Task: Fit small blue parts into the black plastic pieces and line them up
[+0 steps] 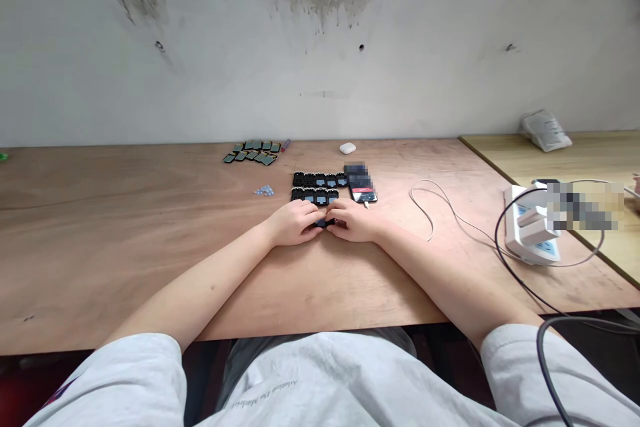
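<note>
My left hand (297, 223) and my right hand (351, 220) meet over the wooden table, their fingers closed on a small black plastic case (323, 223) with a bluish pad in it. The fingers cover most of that case. Just beyond them lie two rows of similar black cases (320, 181), several showing a blue-grey pad inside. Left of the rows is a small pile of pale bluish pieces (265, 191). A phone (361, 184) lies to the right of the rows with a white cable plugged into its near end.
Several green circuit boards (253, 153) and a screwdriver (285, 145) lie near the wall. A white earphone case (347, 148) sits at the back. On the right are a power strip (517, 233) with plugs, loose cables (453, 210) and a white bag (546, 131).
</note>
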A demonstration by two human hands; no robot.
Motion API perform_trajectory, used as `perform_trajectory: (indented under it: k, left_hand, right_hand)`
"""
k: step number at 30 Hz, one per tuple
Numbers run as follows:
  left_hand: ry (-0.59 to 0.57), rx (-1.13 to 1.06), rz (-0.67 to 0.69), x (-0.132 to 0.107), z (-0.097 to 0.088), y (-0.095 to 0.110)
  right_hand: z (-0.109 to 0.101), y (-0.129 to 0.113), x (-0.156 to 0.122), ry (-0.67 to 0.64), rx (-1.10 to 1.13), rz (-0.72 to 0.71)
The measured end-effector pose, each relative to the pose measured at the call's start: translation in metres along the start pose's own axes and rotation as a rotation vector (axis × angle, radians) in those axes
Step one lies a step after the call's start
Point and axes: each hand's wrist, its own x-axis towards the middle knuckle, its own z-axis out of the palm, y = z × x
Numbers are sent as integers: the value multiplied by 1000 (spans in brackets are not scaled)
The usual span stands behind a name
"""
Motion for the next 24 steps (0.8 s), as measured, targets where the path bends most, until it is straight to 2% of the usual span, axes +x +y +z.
perform_trajectory:
  k: [5, 9, 11, 13, 18, 20, 24]
  left_hand:
    - [154, -75, -47, -3, 1, -2]
    - [208, -87, -84, -4, 2, -5]
    - [243, -96, -148, -4, 1, -9]
    - [297, -101, -258, -6, 0, -15]
    - [489, -2, -672, -17, -9, -41]
    - [555, 11, -795, -21, -12, -52]
    - [623, -68, -1019, -27, -12, -69]
  right_hand:
    - [3, 6, -3, 100, 118, 80]
    - [2, 6, -3, 142, 145, 85]
    - [0, 5, -3, 156, 134, 96]
    - [-1, 4, -3, 169, 108, 105]
    - [-1, 5, -4, 138, -3, 68]
    - [-1, 6, -4, 122, -40, 35]
    - [-1, 6, -3, 110, -69, -4]
